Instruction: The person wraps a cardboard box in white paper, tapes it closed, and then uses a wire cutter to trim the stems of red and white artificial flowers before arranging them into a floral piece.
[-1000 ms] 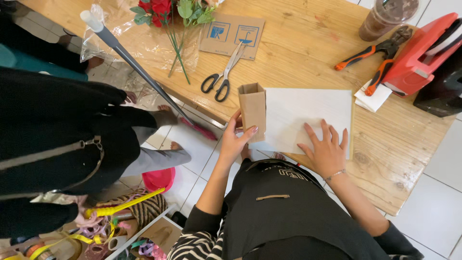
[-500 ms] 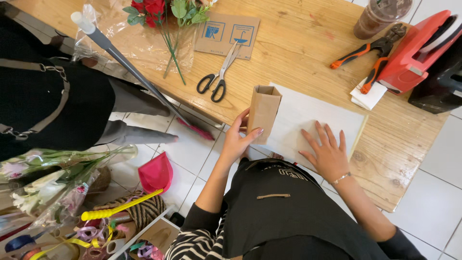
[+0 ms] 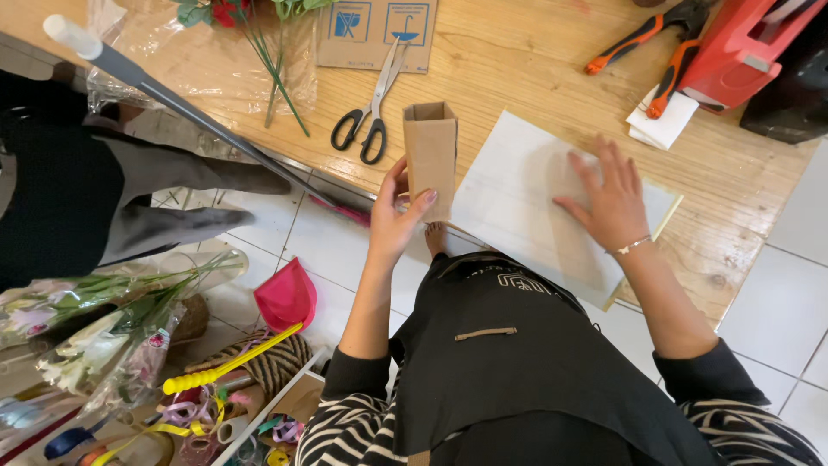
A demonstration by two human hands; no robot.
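A small brown cardboard box, open at the top, stands upright at the near edge of the wooden table. My left hand grips its lower left side, thumb and fingers around it. My right hand lies flat, fingers spread, on a white sheet of paper that sits to the right of the box. A thin bracelet circles my right wrist.
Black-handled scissors lie left of the box, by a cardboard piece and wrapped red flowers. Orange-handled pliers, a red tool and white notes are far right. Another person stands left; flowers and ribbons fill the floor.
The view has moved in closer over the table. The person at the left has shifted away, baring flowers on the floor. My hands keep their hold on box and paper.
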